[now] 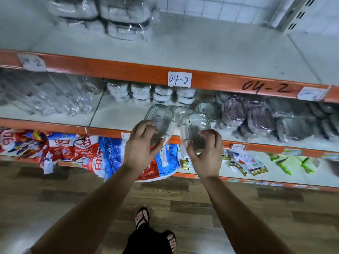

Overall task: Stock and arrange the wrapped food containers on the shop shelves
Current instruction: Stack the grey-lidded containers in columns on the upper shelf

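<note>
My left hand point(142, 143) grips a clear wrapped oblong container point(159, 117) at the front edge of the middle shelf point(117, 118). Close beside it, my right hand point(206, 153) grips a second clear wrapped container point(198, 125). Both containers are tilted, their far ends over the shelf. More clear oblong containers point(206, 108) lie just behind them. Stacks of round wrapped containers point(152, 92) stand at the back of this shelf. Purple-lidded wrapped containers point(256, 118) lie to the right.
Clear glass jars point(55, 99) fill the shelf's left part. The upper shelf point(211, 50) carries wrapped containers point(113, 17) at the back left. Below, the bottom shelf holds colourful bags point(77, 149) and small packets point(256, 164). My sandalled feet point(156, 228) stand on wood-pattern floor.
</note>
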The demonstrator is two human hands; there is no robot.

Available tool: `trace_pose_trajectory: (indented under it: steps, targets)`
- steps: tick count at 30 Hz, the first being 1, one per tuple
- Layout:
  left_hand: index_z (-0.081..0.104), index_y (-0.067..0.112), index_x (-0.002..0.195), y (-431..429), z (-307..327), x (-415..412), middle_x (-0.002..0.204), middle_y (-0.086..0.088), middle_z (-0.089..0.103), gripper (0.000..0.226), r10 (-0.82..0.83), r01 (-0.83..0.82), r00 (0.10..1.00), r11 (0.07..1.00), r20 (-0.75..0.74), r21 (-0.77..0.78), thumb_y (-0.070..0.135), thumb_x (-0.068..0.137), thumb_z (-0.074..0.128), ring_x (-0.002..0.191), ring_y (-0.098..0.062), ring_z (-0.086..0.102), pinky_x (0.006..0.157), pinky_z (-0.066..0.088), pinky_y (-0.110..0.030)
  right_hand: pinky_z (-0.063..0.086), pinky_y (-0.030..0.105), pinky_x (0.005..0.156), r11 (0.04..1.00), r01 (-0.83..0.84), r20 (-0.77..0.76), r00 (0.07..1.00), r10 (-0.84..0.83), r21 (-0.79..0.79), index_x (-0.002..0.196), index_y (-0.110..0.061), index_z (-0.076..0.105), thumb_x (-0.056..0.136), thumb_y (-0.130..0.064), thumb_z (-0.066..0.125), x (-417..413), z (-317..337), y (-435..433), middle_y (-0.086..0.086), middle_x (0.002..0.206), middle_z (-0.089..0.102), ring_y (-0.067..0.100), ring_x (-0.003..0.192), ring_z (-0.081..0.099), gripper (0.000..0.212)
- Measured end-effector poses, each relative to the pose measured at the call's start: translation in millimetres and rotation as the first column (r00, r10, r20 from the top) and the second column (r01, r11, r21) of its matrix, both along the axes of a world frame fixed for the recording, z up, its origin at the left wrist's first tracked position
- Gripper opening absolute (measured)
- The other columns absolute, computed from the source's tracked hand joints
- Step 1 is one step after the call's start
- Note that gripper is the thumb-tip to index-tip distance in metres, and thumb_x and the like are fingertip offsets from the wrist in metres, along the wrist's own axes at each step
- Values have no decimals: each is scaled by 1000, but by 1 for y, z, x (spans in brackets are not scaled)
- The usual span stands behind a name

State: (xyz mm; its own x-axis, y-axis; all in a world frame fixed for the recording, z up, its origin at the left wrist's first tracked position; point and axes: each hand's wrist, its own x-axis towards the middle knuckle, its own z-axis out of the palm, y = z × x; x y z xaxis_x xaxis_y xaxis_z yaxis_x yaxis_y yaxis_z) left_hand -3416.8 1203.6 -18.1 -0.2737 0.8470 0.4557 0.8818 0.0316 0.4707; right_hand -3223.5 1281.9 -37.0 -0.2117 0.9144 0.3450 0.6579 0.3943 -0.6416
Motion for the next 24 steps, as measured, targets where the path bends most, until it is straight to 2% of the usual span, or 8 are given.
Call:
trace_pose_trajectory:
  steps: [3, 7, 9, 12, 16, 19, 21, 24]
  targets:
    - [65, 7, 93, -21, 21, 6, 124, -5, 58, 32, -28, 29, 999, 997, -15, 72, 38, 88, 61, 113, -22, 59, 66, 57, -34, 53, 39, 70, 1000, 4, -65, 998, -3, 27, 116, -6, 57, 77, -22, 77, 11, 21, -19, 13, 122, 51, 33, 110, 52, 46]
    - [63, 8, 94, -32, 54, 3, 128, -5, 54, 32, -112, 126, 990, 977, -91, 172, 39, 91, 59, 114, -22, 58, 79, 51, -20, 46, 29, 75, 992, -4, -182, 983, 28, 128, 118, -11, 51, 80, -30, 65, 21, 56, -29, 11, 124, 46, 27, 114, 50, 45]
    - [61, 8, 97, -29, 72, -4, 129, -7, 51, 31, -165, 200, 971, 957, -171, 210, 38, 92, 59, 117, -25, 55, 91, 46, -20, 41, 21, 83, 985, 11, -249, 968, 32, 170, 119, -5, 51, 81, -32, 61, 25, 71, -27, 15, 123, 46, 18, 116, 45, 48]
    - [62, 7, 96, -19, 102, -14, 130, -7, 51, 30, -173, 224, 957, 951, -233, 215, 36, 91, 60, 119, -26, 53, 87, 51, -27, 30, 6, 92, 975, 15, -263, 964, 45, 222, 120, -1, 52, 83, -29, 61, 26, 95, -14, 18, 123, 45, 22, 116, 45, 48]
    - [60, 4, 98, 3, 134, -33, 135, -14, 48, 28, -131, 162, 978, 968, -161, 193, 32, 91, 62, 113, -30, 57, 91, 51, -37, 40, 31, 99, 969, -10, -193, 979, 60, 248, 126, -10, 51, 84, -25, 65, 19, 134, 15, 11, 130, 42, 24, 121, 43, 46]
    - [57, 5, 102, 25, 152, -54, 141, -18, 42, 27, -60, 68, 994, 994, -91, 91, 25, 88, 67, 127, -35, 48, 103, 43, -44, 44, 44, 99, 972, -66, -56, 995, 81, 226, 126, -7, 53, 84, -21, 69, 9, 160, 41, 15, 132, 43, 32, 121, 44, 47]
    - [56, 4, 103, 40, 163, -67, 135, -19, 46, 27, -20, 20, 998, 1000, -64, 6, 22, 88, 68, 127, -35, 45, 103, 41, -44, 44, 46, 98, 976, -106, 79, 993, 92, 189, 127, -6, 54, 86, -26, 68, 1, 174, 56, 16, 132, 43, 35, 120, 44, 47]
    - [52, 6, 105, 58, 177, -84, 119, -14, 53, 28, -4, 3, 1000, 996, -4, -89, 20, 87, 68, 111, -33, 51, 90, 42, -39, 43, 45, 99, 978, -146, 215, 970, 112, 148, 128, -11, 53, 86, -31, 65, -12, 187, 74, 14, 131, 43, 34, 119, 42, 48]
